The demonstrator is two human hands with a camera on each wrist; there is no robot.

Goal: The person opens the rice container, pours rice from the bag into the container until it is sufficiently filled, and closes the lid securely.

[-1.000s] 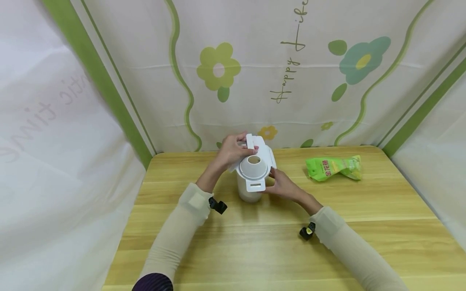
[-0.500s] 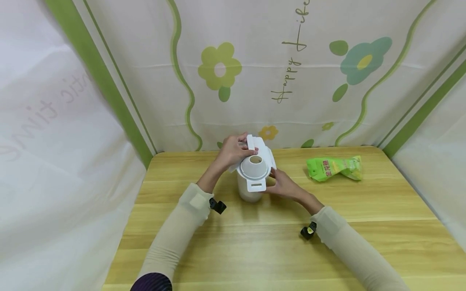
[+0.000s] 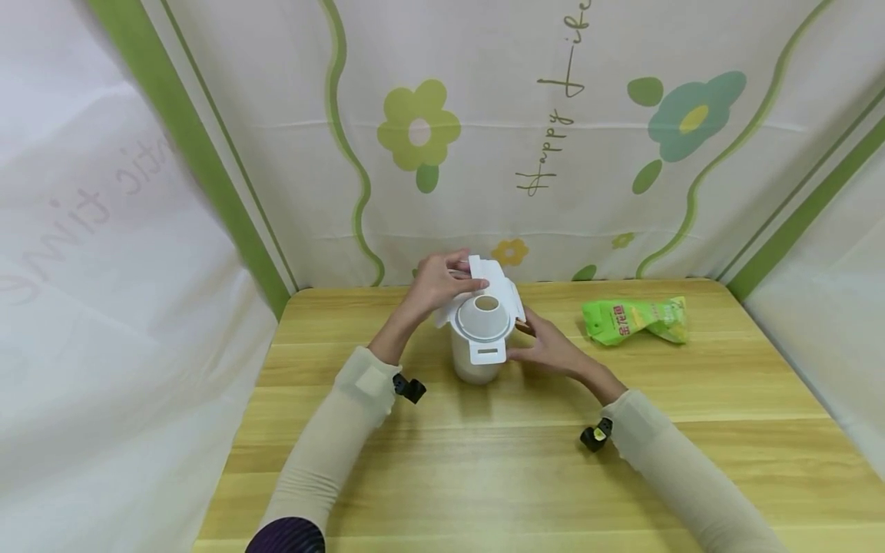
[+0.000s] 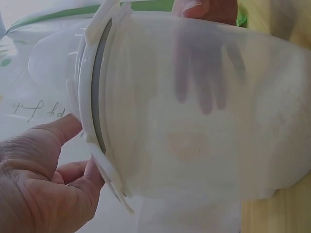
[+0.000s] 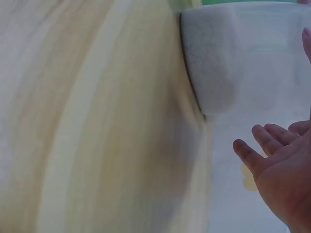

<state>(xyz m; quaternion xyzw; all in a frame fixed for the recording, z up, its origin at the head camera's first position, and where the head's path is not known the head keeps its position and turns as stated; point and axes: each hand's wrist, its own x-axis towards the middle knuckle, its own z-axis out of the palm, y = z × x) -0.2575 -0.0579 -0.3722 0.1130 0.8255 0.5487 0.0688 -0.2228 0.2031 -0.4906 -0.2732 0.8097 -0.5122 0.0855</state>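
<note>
A tall translucent storage container [image 3: 475,367] stands upright on the table, with pale contents showing low down in the left wrist view. Its white lid [image 3: 499,290] has side clips and a raised cone-shaped spout with a round hole. At the lid's far left side my left hand [image 3: 437,284] pinches the lid, thumb on top; the left wrist view shows the fingers curled at a clip's edge. My right hand [image 3: 549,347] is at the container's right side, fingers fairly straight and spread in the right wrist view [image 5: 282,165]. Whether it touches the wall is unclear.
A green snack-like bag [image 3: 632,321] lies on the wooden table [image 3: 484,476] to the right. A printed white curtain [image 3: 484,192] hangs behind the table's back edge, with more white fabric at both sides.
My right hand has eased slightly to the right, away from the container, and its wrist has shifted right. My left hand has barely moved on the lid. The container stays in place.
</note>
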